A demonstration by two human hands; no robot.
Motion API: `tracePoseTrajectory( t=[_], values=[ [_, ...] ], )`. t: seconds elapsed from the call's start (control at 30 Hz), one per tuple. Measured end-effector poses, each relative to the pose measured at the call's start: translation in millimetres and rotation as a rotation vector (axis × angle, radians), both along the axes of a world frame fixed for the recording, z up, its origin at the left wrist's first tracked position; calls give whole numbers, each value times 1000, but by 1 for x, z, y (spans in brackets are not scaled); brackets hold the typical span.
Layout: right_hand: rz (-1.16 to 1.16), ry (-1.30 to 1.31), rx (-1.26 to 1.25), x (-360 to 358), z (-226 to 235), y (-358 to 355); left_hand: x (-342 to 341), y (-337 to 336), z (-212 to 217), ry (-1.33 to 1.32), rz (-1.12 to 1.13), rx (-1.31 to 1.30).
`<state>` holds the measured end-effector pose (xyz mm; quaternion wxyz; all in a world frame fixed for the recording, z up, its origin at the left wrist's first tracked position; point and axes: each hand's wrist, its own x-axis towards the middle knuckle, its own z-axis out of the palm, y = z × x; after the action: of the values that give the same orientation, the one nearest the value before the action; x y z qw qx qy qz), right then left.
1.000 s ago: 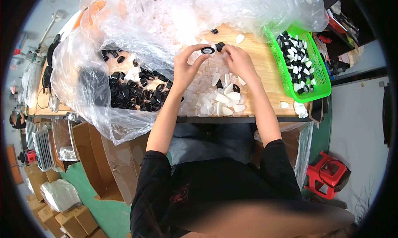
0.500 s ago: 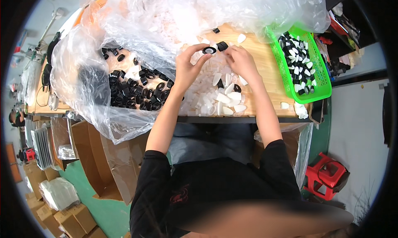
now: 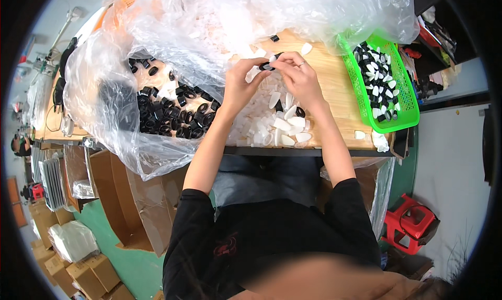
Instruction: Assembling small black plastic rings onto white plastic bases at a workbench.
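We hold a small black ring point(image 3: 266, 66) between the fingertips of both hands, above the far middle of the wooden desk point(image 3: 334, 91). Our left hand point(image 3: 241, 83) is pinched shut on its left side, and our right hand point(image 3: 295, 75) closes its thumb and forefinger on the right side, seemingly pressing a white piece against it, though that part is too small to tell for sure. Just below our hands lies a loose heap of white oval caps point(image 3: 277, 122), with a few black rings among them. To our left, a large clear plastic bag point(image 3: 104, 101) lies open, still holding a big pile of black rings point(image 3: 172, 111). To our right, a green basket point(image 3: 384, 85) holds black and white joined pieces, filling much of its floor. We judge the work to be well underway but far from over: the basket has a fair share, yet many rings and caps remain loose
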<state>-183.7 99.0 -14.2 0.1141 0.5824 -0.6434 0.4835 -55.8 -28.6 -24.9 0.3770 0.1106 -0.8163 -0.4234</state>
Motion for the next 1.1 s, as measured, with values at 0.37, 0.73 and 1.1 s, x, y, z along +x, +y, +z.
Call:
tracePoseTrajectory(
  t=[0.37, 0.73, 1.1],
  values=[
    [-67, 167, -73, 7, 4, -2, -2, 1, -1, 48, 37, -144],
    [-23, 185, -67, 10, 3, -4, -2, 3, 0, 77, 35, -127],
    [47, 15, -8, 4, -2, -3, -1, 2, 3, 96, 35, -223]
  ],
)
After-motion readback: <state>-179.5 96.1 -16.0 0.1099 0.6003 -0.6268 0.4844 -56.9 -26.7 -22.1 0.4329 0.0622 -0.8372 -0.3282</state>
